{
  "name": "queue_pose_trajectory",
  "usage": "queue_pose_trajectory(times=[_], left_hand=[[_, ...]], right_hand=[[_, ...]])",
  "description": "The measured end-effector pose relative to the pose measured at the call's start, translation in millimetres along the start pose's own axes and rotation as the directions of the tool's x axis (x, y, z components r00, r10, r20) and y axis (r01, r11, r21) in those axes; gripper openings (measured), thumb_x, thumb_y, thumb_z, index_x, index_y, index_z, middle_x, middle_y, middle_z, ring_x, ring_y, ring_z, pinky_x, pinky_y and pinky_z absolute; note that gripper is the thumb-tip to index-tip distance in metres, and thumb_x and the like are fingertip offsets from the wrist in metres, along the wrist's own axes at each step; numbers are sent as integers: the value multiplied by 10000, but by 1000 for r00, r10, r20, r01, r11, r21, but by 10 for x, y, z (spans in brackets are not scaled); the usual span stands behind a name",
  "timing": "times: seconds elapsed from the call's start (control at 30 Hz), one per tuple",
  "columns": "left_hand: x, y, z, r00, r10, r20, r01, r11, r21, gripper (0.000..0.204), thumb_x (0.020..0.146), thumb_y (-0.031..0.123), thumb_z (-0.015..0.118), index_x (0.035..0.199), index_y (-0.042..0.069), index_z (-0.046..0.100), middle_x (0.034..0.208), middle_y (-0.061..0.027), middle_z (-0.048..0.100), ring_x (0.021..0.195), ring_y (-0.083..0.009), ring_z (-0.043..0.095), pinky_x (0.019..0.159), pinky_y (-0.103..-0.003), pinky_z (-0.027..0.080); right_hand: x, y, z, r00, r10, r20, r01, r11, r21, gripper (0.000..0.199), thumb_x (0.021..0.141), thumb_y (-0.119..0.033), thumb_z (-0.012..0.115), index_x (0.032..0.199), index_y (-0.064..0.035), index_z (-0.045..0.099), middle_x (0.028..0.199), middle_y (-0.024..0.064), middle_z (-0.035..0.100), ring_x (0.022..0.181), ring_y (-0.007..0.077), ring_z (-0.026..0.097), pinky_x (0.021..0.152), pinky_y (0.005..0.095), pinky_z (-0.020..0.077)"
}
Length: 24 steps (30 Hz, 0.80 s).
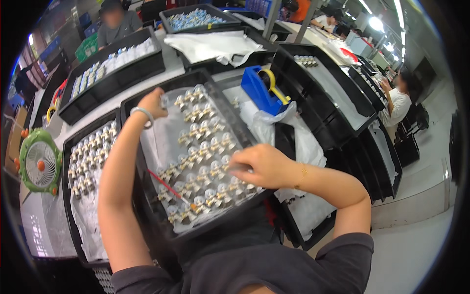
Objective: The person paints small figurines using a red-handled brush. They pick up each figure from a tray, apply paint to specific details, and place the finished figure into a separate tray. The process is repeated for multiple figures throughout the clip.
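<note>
A black tray [205, 73] lined with white sheeting lies before me, tilted in view. Rows of small astronaut-like figurines [208, 147], whitish with gold and dark parts, stand in it. Near the tray's far left side is my left hand [155, 103], fingers closed by a small pale, shiny piece [164, 101] that is too blurred to name. Over the rows at the right side my right hand [259, 165] is curled, its fingertips pressed together; blur hides what they pinch. A thin red-handled brush [166, 183] with an orange tip lies across the near-left figurines.
Left of the tray stand another black tray of figurines [90, 157] and a green fan [40, 164]. A blue tape dispenser [262, 90] sits beyond the right edge, near stacked black trays [313, 93]. More trays line the far side. A person [120, 27] sits opposite; others work at right.
</note>
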<state>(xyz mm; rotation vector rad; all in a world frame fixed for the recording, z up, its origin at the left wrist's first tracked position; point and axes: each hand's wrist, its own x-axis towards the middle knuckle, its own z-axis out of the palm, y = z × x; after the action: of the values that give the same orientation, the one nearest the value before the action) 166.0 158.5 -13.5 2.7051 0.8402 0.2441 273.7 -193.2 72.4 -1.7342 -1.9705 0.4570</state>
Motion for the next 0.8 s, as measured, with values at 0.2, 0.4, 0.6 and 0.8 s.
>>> queue_pose_trajectory(times=[0.2,0.4,0.6,0.8], left_hand=[[-1352,438,-482,974,220,-52,-126,338,-933,705,585,-95,645,1175,88,305,1233,-130,378,1025,-248,509,813,-339,445],[-2345,571,-455,963,244,-115,-123,16,-992,719,582,-80,622,1157,129,244,1269,-138,331,1131,-244,424,883,-356,402],[-2490,718,-363,938,325,-119,-109,-46,-993,743,592,-77,607,1177,161,215,1301,-173,294,1137,-303,418,899,-414,395],[-2523,709,-319,942,294,-163,-232,218,-948,703,565,-41,599,1154,107,246,1192,-143,365,1029,-208,447,853,-336,392]], right_hand=[[608,-21,600,984,40,174,-30,998,-59,278,789,-300,544,823,-25,553,665,172,573,671,342,560,600,402,427],[920,-72,1189,968,38,248,7,984,-179,297,737,-337,586,781,-43,575,662,149,583,667,317,577,605,406,445],[780,-1,1484,966,-5,258,17,999,-46,258,691,-309,617,743,-60,577,662,114,594,661,294,584,603,392,457],[838,40,1402,966,-37,256,53,997,-57,223,684,-248,593,758,-38,581,636,119,590,613,285,586,582,380,460]])
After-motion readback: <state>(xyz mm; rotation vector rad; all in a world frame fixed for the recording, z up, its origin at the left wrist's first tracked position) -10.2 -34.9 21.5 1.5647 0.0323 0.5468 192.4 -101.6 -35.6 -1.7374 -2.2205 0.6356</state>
